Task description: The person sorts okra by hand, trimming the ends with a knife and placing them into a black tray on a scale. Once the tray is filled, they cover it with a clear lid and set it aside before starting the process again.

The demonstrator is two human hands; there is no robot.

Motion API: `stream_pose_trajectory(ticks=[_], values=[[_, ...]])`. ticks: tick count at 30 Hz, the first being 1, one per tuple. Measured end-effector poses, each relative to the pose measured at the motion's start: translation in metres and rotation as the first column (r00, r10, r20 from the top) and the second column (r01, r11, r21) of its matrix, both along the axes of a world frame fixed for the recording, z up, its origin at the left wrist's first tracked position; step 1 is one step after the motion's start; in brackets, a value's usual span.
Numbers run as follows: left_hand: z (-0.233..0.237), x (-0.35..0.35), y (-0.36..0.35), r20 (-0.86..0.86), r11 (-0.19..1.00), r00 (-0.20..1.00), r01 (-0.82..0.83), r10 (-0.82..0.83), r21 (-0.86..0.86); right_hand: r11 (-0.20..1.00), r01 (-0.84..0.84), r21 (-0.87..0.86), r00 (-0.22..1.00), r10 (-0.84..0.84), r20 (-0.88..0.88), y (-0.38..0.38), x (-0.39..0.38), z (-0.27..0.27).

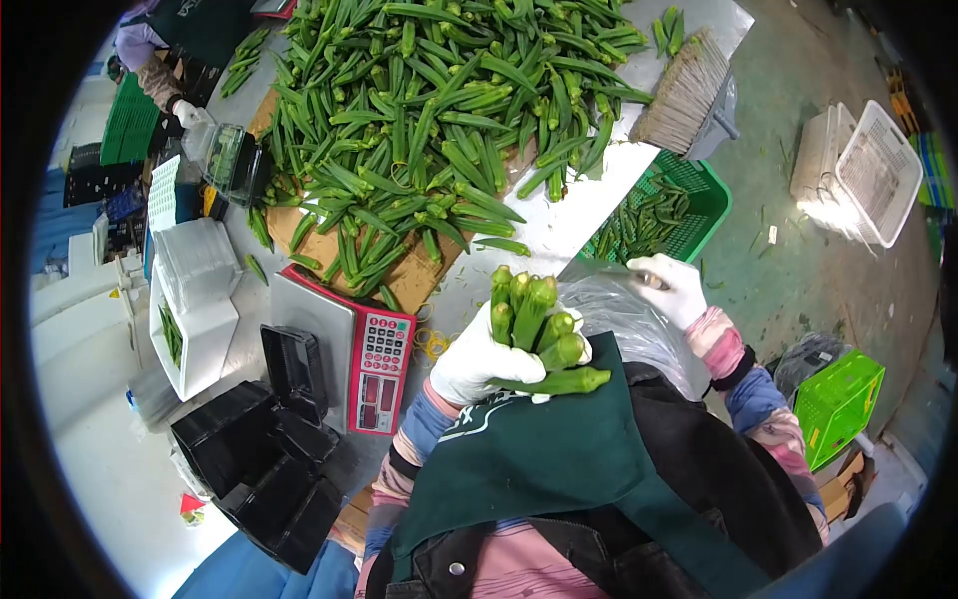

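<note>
My left hand (469, 361), in a white glove, is closed around a bunch of okra (529, 309) in front of my chest. The stem ends point up and away, and one pod lies across the front of the bunch. To the right, my right hand (677, 292), also gloved, is held over a clear plastic bag (624, 304). Its fingers are half curled with a gap by the thumb, and no pod shows in it. A large heap of loose okra (409, 120) covers the table ahead, partly on cardboard (404, 280).
Left of me are a red scale (382, 369) and open black plastic boxes (254, 439). A green basket (714, 195) with okra and a brush (684, 95) stand at the right table edge. Another person's gloved hand (188, 113) is near a packed clear-lidded tray (232, 165).
</note>
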State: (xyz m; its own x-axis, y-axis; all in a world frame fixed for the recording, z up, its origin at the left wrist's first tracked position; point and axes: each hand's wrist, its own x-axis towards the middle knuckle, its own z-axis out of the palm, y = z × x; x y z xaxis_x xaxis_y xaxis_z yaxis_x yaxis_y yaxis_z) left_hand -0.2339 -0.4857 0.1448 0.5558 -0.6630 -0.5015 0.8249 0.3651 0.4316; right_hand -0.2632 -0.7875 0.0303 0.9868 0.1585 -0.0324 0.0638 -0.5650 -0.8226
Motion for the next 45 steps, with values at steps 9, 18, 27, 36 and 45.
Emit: stream_pose_trajectory(ticks=[9,18,27,36,45], values=[[0.006,0.007,0.006,-0.014,0.986,0.988,-0.153,0.154,0.068,0.999,-0.022,-0.041,0.999,0.021,-0.024,0.014,0.017,-0.016],[0.024,-0.018,0.122,0.515,0.544,0.701,-0.711,0.493,0.446,0.787,-0.579,-0.214,0.803,0.596,0.019,0.110,0.079,-0.070],[0.020,-0.031,0.111,0.440,0.601,0.753,-0.657,0.489,0.456,0.869,-0.440,0.224,0.898,0.423,0.121,0.169,0.095,0.035],[0.004,-0.018,0.088,0.419,0.718,0.887,-0.420,0.196,0.555,0.862,-0.500,0.085,0.805,0.426,0.414,0.155,0.097,0.062],[0.009,-0.020,0.089,0.445,0.738,0.878,-0.417,0.177,0.530,0.919,-0.366,0.145,0.893,0.391,-0.223,0.134,0.092,-0.029]])
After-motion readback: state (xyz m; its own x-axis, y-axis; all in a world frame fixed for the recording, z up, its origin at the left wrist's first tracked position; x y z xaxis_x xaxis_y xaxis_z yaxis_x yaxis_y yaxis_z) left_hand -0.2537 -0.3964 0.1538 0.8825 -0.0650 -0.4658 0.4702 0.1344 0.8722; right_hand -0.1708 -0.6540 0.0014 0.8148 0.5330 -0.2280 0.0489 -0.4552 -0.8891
